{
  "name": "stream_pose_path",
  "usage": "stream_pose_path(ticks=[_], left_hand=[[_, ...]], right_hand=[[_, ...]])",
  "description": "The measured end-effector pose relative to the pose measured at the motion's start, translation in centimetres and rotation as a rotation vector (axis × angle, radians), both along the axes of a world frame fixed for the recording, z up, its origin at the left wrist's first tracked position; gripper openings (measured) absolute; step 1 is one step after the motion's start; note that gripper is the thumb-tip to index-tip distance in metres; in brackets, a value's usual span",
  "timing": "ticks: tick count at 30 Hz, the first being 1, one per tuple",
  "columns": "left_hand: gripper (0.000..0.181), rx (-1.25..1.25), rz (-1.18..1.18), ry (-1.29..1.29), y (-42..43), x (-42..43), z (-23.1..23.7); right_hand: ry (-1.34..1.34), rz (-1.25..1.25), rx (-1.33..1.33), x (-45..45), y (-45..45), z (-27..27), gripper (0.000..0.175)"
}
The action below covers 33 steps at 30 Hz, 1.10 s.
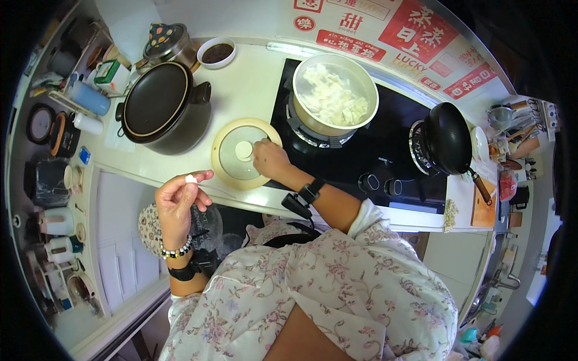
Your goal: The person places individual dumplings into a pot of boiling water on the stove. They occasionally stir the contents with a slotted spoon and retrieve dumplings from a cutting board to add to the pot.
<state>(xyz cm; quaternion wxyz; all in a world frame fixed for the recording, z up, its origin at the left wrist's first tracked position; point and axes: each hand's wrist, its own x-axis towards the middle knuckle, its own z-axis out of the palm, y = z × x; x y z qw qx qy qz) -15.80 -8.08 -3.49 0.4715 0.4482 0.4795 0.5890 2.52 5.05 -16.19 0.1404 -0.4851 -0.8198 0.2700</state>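
Note:
My left hand is raised in front of the counter edge, pinching a small white piece between thumb and fingertips. What the piece is cannot be made out. My right hand is over a round glass lid with a cream rim and a cream knob. Its fingers are curled right beside the knob; whether they grip anything is hidden. The lid lies flat on the white counter, its right edge by the hob. Behind it, a cream pot on the left burner holds pale, flat pieces in cloudy liquid.
A large dark lidded pot stands left of the glass lid. Behind are a bowl of dark liquid and a steel pot. A black wok tilts on the right burner of the black hob, its handle jutting toward a wooden board.

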Motion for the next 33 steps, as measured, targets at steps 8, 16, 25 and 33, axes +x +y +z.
stream_pose_path(ticks=[8,16,25,33], left_hand=[[0.017,0.001,-0.117,-0.009,1.8,1.5,0.2],[0.026,-0.091,-0.370,0.020,6.2,7.8,1.6],[0.029,0.009,-0.547,-0.170,9.4,16.5,0.2],[0.026,-0.189,-0.516,-0.132,10.4,17.3,-0.3]], right_hand=[[0.222,-0.122,0.803,9.5,2.0,13.4,0.015],[0.351,-0.161,0.179,14.4,-1.5,15.8,0.023],[0.483,-0.080,0.526,15.3,-2.9,13.7,0.021],[-0.018,-0.112,0.791,17.9,3.1,14.3,0.028]])
